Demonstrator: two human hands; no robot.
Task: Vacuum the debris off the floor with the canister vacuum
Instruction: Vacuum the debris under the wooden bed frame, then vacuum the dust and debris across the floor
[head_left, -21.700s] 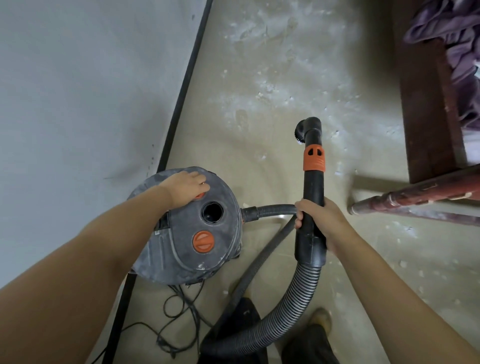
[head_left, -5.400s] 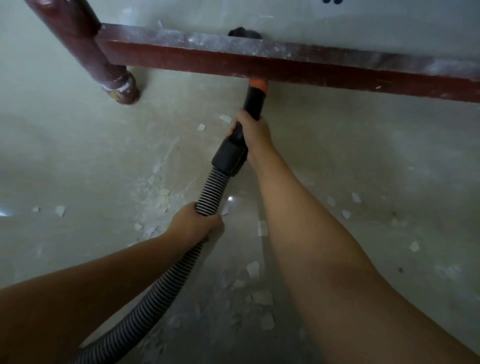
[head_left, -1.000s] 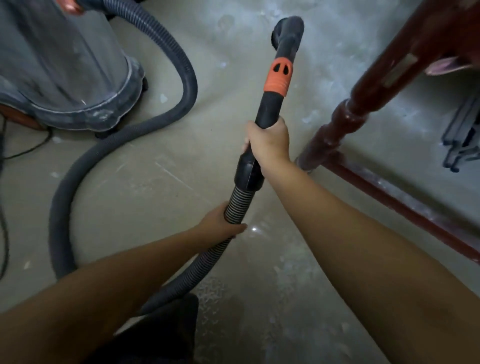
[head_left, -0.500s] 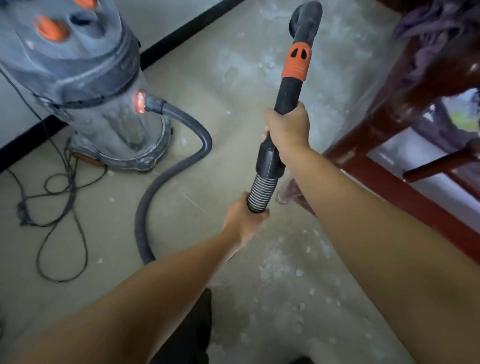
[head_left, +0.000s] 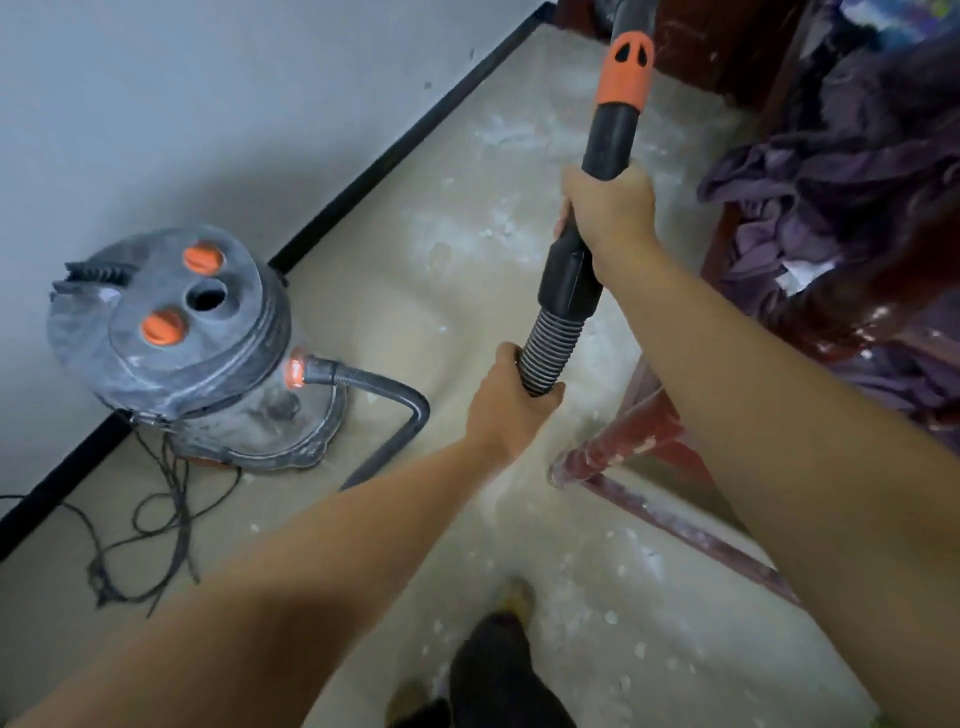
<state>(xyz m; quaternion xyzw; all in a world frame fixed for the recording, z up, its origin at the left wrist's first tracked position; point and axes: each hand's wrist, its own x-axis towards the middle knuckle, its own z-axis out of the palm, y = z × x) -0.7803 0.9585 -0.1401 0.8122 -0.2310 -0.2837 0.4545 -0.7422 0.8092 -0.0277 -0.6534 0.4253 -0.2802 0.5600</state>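
A dusty grey canister vacuum (head_left: 176, 343) with orange knobs stands on the floor by the wall at the left. Its black hose (head_left: 400, 415) curves from the canister's side toward me. My right hand (head_left: 605, 213) grips the black wand (head_left: 610, 135) below its orange collar; the wand's tip runs out of the frame at the top. My left hand (head_left: 511, 405) holds the ribbed hose end (head_left: 548, 348) just under the wand's cuff. White debris (head_left: 613, 618) in flakes and powder is scattered over the beige floor, near my feet and further ahead.
A dark red wooden frame (head_left: 623, 447) with a turned leg stands at the right, purple cloth (head_left: 831, 171) piled on it. A black power cord (head_left: 150, 525) lies tangled beside the canister. A grey wall with a black skirting (head_left: 395, 150) runs along the left.
The view has lifted, so the canister sits lower and its top shows. The wand has risen, its nozzle passing out of the top of the frame. Both hands keep their hold.
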